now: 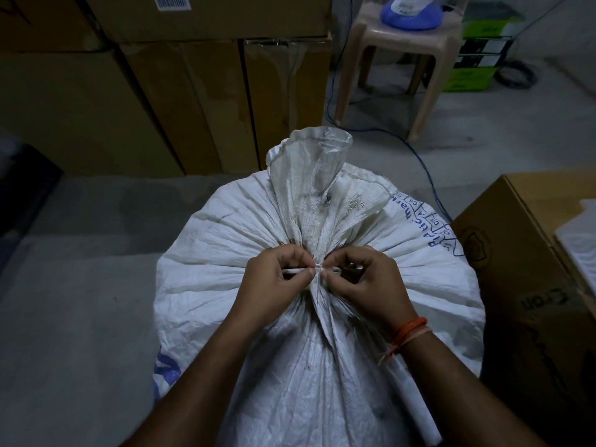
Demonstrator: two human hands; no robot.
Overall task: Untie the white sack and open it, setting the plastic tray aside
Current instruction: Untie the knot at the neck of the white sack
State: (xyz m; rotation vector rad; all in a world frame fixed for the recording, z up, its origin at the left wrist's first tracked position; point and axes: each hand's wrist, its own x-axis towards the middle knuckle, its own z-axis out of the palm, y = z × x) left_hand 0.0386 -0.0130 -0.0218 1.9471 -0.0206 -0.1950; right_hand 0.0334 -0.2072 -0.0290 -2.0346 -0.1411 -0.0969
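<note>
A full white woven sack (225, 240) with blue print stands on the floor right below me. Its neck is gathered and bound by a thin white tie (317, 268), and the loose mouth (309, 162) flares upward beyond the knot. My left hand (274, 279) pinches one end of the tie on the left of the knot. My right hand (361, 282), with orange threads at the wrist, pinches the tie on the right of the knot. No plastic tray is in view.
Stacked cardboard boxes (180, 101) stand behind the sack. A brown carton (522, 272) sits close on the right. A beige plastic stool (400, 59) with a blue object on top stands at the back right, with a blue cable (425, 169) trailing over the grey floor.
</note>
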